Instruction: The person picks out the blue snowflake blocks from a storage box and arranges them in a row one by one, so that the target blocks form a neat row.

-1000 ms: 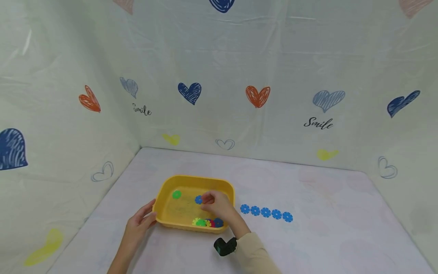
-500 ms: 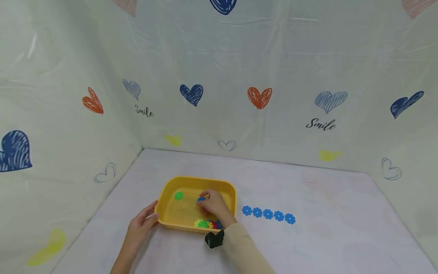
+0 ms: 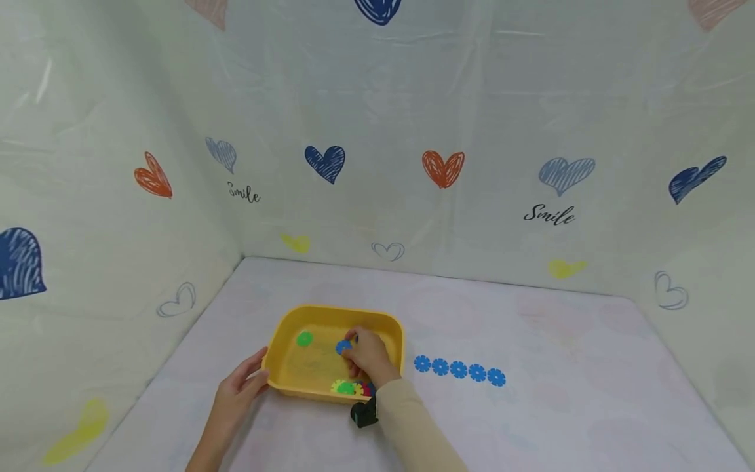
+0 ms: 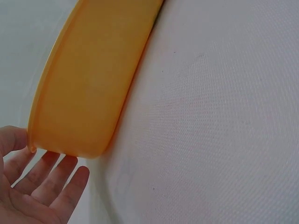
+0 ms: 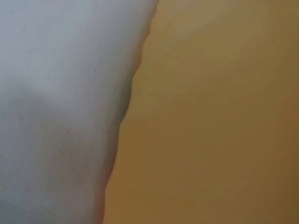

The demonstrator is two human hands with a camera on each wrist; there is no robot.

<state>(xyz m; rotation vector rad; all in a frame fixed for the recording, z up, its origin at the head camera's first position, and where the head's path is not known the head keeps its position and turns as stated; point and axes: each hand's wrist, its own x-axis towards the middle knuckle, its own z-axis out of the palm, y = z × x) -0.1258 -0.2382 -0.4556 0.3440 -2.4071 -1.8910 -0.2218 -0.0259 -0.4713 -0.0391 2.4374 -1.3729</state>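
Note:
My left hand (image 3: 236,392) holds the left end of a yellow plastic tray (image 3: 330,395). In the left wrist view the thumb of that hand (image 4: 37,191) is at the rim, and its fingers touch the outer wall of the tray (image 4: 93,79). Over the tray, my right hand (image 3: 371,357) pinches a blue snowflake disc (image 3: 343,347) between thumb and fingertips. Another bit of blue shows between those fingers. A green disc (image 3: 304,339) lies near the tray's far left. Along the near wall sit yellow, green and red discs (image 3: 345,388), partly hidden by my right wrist.
Right of the tray, several blue discs (image 3: 458,370) lie in a slanting row on the white table (image 3: 560,406). A black wrist camera (image 3: 364,413) sits by the tray's near wall, whose outside (image 5: 201,121) fills much of the right wrist view. A heart-print curtain (image 3: 495,111) stands behind.
My right hand has reached a little further left and into the tray. The blue disc at its fingertips tilted, then turned its face up again. The left hand stays on the tray.

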